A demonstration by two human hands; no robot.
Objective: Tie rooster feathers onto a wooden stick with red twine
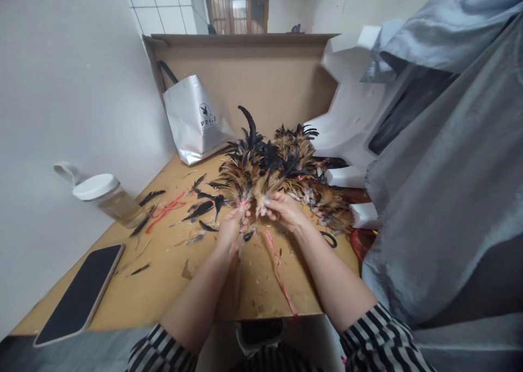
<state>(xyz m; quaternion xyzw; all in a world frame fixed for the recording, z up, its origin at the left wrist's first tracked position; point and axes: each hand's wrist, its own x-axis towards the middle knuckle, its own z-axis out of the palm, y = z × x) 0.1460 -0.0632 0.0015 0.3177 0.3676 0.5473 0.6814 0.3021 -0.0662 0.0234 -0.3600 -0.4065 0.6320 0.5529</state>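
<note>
My left grip (232, 229) pinches a feather bundle (240, 180), my right grip (286, 213) a tan tuft (265, 188), well back from the front edge of the desk (155, 285), where a pink string (275, 256) reaches.

The fluffy feather bunches (245, 170) are showing brown and black. The long, thin ribbon (278, 263) is looking pink. The cloth sleeves (373, 328) are showing black and pale stripes. The shiny silver bag (190, 124) is showing a black rabbit (205, 110) and black letters (208, 121). The flat bench (163, 285) is looking yellowish brown. The flat phone (79, 296) is showing black with a pale edge.
</note>
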